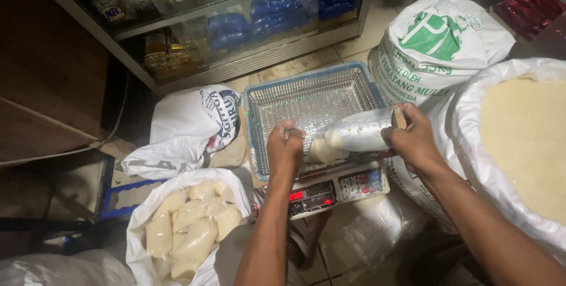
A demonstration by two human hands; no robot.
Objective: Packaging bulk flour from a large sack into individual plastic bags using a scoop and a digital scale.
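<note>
Bagging well along: filled packets (188,227) heaped in sack, right hand (413,139) fingers wrapped round metal scoop (362,130), left hand (286,147) pinching the bag (321,150) over scale (330,189).

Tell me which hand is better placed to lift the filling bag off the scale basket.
Left. The left hand already pinches the clear bag at its mouth, in the blue basket on the scale. The right hand is taken up tilting the metal scoop into it.

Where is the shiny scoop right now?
The metal scoop is mid-frame, tilted in the right hand over the blue basket on the scale.
</note>
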